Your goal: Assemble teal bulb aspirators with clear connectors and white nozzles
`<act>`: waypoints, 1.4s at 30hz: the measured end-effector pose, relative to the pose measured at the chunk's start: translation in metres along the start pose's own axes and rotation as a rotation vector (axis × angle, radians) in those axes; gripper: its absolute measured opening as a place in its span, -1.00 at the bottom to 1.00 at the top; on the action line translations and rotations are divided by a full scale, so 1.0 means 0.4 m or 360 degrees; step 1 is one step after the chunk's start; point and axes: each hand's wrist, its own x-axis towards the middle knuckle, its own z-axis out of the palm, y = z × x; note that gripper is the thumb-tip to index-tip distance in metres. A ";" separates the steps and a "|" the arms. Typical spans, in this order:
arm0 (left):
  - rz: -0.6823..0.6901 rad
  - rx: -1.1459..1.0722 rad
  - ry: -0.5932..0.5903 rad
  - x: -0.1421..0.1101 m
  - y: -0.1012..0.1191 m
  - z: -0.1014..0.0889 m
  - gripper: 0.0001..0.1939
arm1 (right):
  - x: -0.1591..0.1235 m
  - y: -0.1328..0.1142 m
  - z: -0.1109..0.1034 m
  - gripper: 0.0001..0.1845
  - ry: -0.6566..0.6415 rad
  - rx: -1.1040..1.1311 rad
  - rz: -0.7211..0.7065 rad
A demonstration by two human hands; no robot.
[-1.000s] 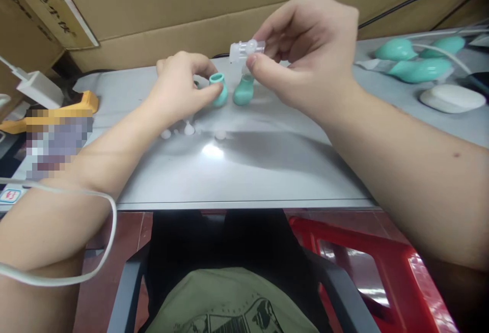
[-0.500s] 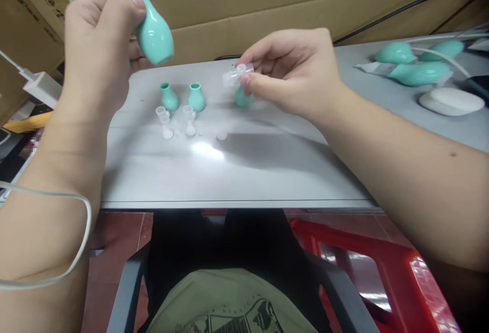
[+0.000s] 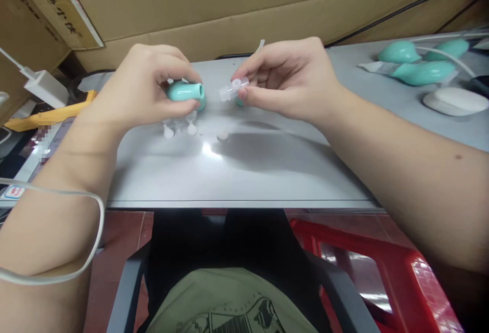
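Observation:
My left hand (image 3: 153, 86) is closed round a teal rubber bulb (image 3: 183, 91), its round open mouth turned to the right. Between thumb and fingers, my right hand (image 3: 282, 73) pinches a clear plastic connector (image 3: 234, 88), which points left toward the bulb's mouth. A gap separates the two parts. Behind and below the held bulb, another teal bulb (image 3: 202, 104) shows only in part. One more teal bulb (image 3: 240, 102) is mostly hidden by my right fingers. Small white teardrop-shaped pieces (image 3: 192, 128) and a white disc (image 3: 222, 136) lie on the table, close to clear fittings partly covered by my left hand.
On the grey table (image 3: 244, 180), several teal bulb-shaped parts (image 3: 424, 72) and a white rounded object (image 3: 455, 101) lie at the right. A white charger (image 3: 48, 88) and yellow bar (image 3: 49, 116) are at the left. Cardboard (image 3: 214, 7) stands behind. A white cable (image 3: 100, 221) crosses my left forearm.
My left hand has come down and to the right, turning the bulb so that its mouth faces the connector. My right hand has shifted slightly, still pinching the connector.

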 end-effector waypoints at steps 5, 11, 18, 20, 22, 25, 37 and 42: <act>-0.0018 -0.0029 0.0000 -0.001 0.013 0.021 -0.86 | 0.001 -0.001 0.011 -0.75 -0.0052 0.0033 -0.0083; -0.0148 -0.0027 -0.0055 0.005 0.050 0.022 -0.82 | -0.003 -0.007 0.015 -0.65 -0.0045 0.0007 -0.0088; -0.0065 -0.0034 -0.0002 0.001 0.040 0.044 -0.81 | 0.005 -0.001 0.036 -0.55 0.0038 0.0116 -0.0092; -0.0097 -0.0011 -0.0006 -0.001 0.037 0.048 -0.81 | 0.007 0.000 0.037 -0.59 0.0039 0.0090 -0.0131; -0.0092 0.0016 0.0024 -0.002 0.032 0.053 -0.80 | 0.006 -0.001 0.036 -0.63 0.0038 0.0028 -0.0141; -0.0028 0.0036 0.0100 -0.002 0.021 0.064 -0.79 | 0.001 -0.006 0.033 -0.62 0.0057 -0.0068 -0.0052; -0.0073 0.0129 0.0065 0.000 0.037 0.073 -0.73 | -0.001 0.007 0.048 -0.85 0.0113 0.0103 -0.0186; -0.0141 0.0119 0.0078 0.003 0.048 0.074 -0.72 | -0.007 -0.010 0.054 -0.79 0.0176 0.0076 0.0029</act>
